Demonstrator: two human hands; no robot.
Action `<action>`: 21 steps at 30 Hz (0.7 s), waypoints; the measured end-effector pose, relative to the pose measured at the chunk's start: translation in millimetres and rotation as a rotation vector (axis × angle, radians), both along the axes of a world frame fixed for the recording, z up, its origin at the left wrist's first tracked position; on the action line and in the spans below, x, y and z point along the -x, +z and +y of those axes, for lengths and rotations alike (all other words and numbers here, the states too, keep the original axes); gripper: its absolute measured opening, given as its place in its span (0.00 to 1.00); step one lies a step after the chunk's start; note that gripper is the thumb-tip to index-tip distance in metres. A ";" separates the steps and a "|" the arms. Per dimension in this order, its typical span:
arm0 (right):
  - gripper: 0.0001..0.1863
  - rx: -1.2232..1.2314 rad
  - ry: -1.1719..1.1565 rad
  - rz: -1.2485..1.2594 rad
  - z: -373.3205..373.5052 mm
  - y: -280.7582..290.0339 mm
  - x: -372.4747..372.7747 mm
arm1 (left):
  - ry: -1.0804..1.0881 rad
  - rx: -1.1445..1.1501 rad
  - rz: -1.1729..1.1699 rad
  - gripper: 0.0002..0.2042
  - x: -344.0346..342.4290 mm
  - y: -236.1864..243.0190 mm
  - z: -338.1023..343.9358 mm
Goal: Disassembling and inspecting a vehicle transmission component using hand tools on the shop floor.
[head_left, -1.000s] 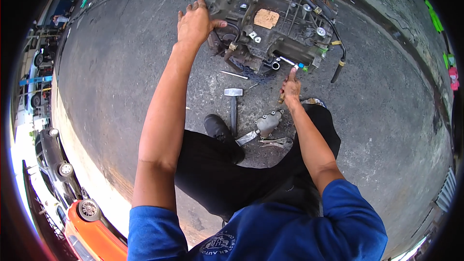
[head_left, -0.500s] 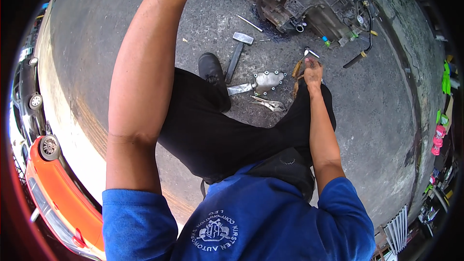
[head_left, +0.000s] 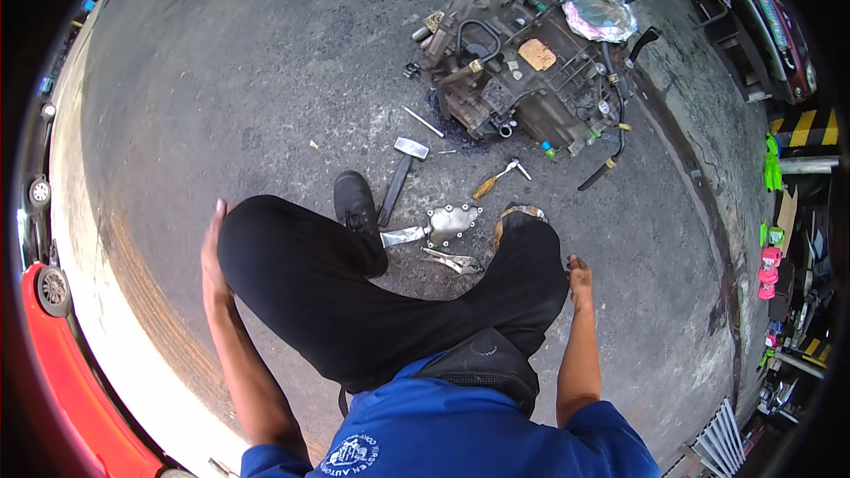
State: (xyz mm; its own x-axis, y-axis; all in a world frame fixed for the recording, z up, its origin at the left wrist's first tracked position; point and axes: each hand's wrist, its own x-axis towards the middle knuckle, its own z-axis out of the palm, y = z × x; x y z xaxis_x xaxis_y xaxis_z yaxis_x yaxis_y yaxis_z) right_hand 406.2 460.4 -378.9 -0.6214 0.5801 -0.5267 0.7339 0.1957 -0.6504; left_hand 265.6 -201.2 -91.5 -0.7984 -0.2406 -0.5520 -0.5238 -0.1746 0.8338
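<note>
My left hand (head_left: 214, 257) rests along the outer side of my left knee, its fingers stretched out and nothing in them. Beside my right knee, my right hand (head_left: 579, 281) hangs with fingers loosely bent; no object shows in it. On the floor ahead of that knee lies an orange-handled tool (head_left: 485, 188) with an angled metal head. Between my feet are a cast metal cover (head_left: 452, 224) with bolt holes around its rim, a flat silver strip (head_left: 403, 236) touching its left end, and locking pliers (head_left: 455, 262). A sledgehammer (head_left: 398, 179) lies near my left shoe.
A greasy gearbox (head_left: 531, 80) with hoses stands on the stained concrete ahead, a foil-like bundle (head_left: 599, 15) on its far side. A metal rod (head_left: 423, 121) lies before it. A red car (head_left: 71, 372) is at far left; shelving and pink items (head_left: 768, 273) line the right.
The orange-handled tool has left my right hand and lies on the floor. My right hand has drawn back beside the knee. My left arm has come down from the front to the left knee.
</note>
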 end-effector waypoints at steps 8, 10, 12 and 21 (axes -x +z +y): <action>0.22 -0.021 -0.046 0.036 24.4 -28.3 -34.0 | 0.259 -0.156 0.200 0.34 -66.2 -28.5 55.0; 0.22 -0.196 -0.066 0.091 25.9 -17.1 -12.8 | 0.116 -0.146 0.502 0.39 -32.2 16.4 55.7; 0.21 -0.333 0.089 0.155 13.7 8.4 19.2 | 0.054 0.107 0.758 0.37 -4.1 63.8 48.8; 0.20 -0.232 0.408 0.109 -87.6 115.6 109.8 | -0.370 0.719 0.879 0.15 107.0 198.9 154.2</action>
